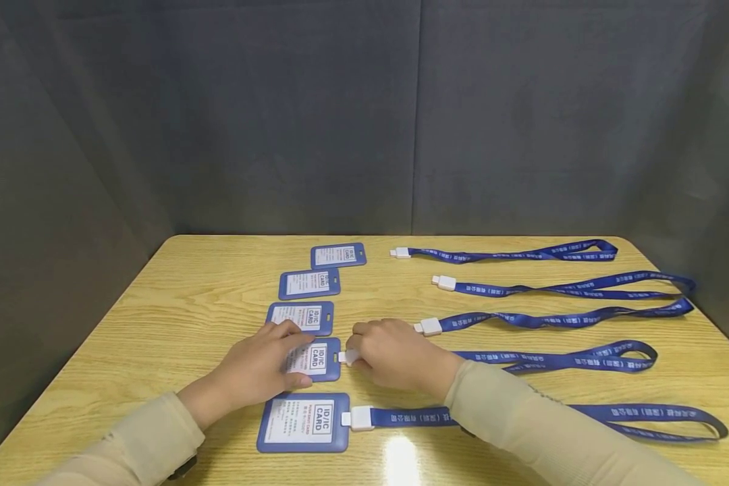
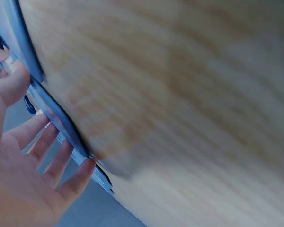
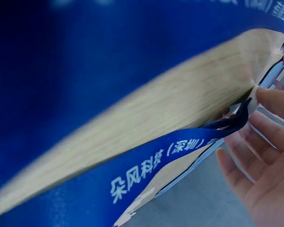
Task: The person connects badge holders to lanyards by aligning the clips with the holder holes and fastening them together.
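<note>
My left hand [image 1: 258, 364] holds a blue badge holder [image 1: 334, 368] with an ID/IC card insert, thumb at its near edge and fingers at its far edge. In the left wrist view, the fingertips of that hand [image 2: 42, 184] lie along the holders' edges. Just to the right, my right hand [image 1: 395, 354] pinches the white clip [image 1: 347, 356] of a blue lanyard [image 1: 559, 361], its tip right at the holder's slot. The right wrist view shows the lanyard strap [image 3: 165, 156] running up to the fingers of the right hand [image 3: 270, 161].
Nearest me, another badge holder [image 1: 304, 442] has a lanyard clip [image 1: 361, 418] at its slot, its strap passing under my right sleeve. Three more holders, such as the farthest [image 1: 338, 255], lie beyond my left hand. Three lanyards, including the farthest [image 1: 510, 254], stretch rightward on the wooden table [image 1: 176, 297].
</note>
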`<state>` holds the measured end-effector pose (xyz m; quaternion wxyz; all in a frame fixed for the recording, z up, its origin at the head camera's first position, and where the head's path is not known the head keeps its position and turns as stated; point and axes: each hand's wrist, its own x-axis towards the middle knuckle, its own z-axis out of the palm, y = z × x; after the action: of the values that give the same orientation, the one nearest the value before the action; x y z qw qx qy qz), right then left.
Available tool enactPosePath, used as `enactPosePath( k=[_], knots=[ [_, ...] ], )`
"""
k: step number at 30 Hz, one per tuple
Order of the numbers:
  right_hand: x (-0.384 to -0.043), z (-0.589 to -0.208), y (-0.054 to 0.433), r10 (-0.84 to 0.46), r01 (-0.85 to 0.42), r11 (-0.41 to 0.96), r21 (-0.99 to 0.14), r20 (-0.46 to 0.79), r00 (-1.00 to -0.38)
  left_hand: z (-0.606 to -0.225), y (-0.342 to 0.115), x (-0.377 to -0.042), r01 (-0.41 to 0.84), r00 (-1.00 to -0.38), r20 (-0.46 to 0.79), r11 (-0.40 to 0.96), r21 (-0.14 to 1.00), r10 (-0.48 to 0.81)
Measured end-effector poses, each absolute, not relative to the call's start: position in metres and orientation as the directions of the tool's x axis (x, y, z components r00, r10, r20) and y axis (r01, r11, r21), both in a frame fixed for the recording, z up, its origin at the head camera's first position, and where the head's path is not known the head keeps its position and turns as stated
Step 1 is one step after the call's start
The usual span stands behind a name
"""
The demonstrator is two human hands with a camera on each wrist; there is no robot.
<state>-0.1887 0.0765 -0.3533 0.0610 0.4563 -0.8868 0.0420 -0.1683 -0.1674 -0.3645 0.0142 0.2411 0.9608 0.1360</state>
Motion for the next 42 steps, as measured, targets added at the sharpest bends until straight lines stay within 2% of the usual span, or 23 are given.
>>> enactPosePath(
  k=[5, 13, 19, 32, 42],
  knots=[
    [-0.189, -0.355, 0.078, -0.799, -0.812, 0.580, -0.059, 0.152, -0.582, -0.362, -0.167, -0.167, 0.434, -0.893, 0.013, 0.852, 0.293, 0.451],
    [-0.190, -0.354, 0.079, -0.759, -0.765, 0.620, -0.174, 0.115, -0.641, -0.360, -0.163, -0.164, 0.368, -0.912, -0.036, 0.856, 0.364, 0.408],
    [-0.189, -0.355, 0.079, -0.752, -0.755, 0.623, -0.204, 0.110, -0.650, -0.360, -0.162, -0.163, 0.352, -0.923, -0.024, 0.867, 0.352, 0.385],
    [-0.188, -0.355, 0.079, -0.779, -0.800, 0.587, -0.127, 0.179, -0.600, -0.359, -0.157, -0.165, 0.392, -0.918, 0.061, 0.880, 0.266, 0.391],
    [-0.186, -0.351, 0.073, -0.779, -0.798, 0.599, -0.062, 0.184, -0.599, -0.361, -0.154, -0.165, 0.406, -0.913, 0.087, 0.879, 0.250, 0.397]
  ],
)
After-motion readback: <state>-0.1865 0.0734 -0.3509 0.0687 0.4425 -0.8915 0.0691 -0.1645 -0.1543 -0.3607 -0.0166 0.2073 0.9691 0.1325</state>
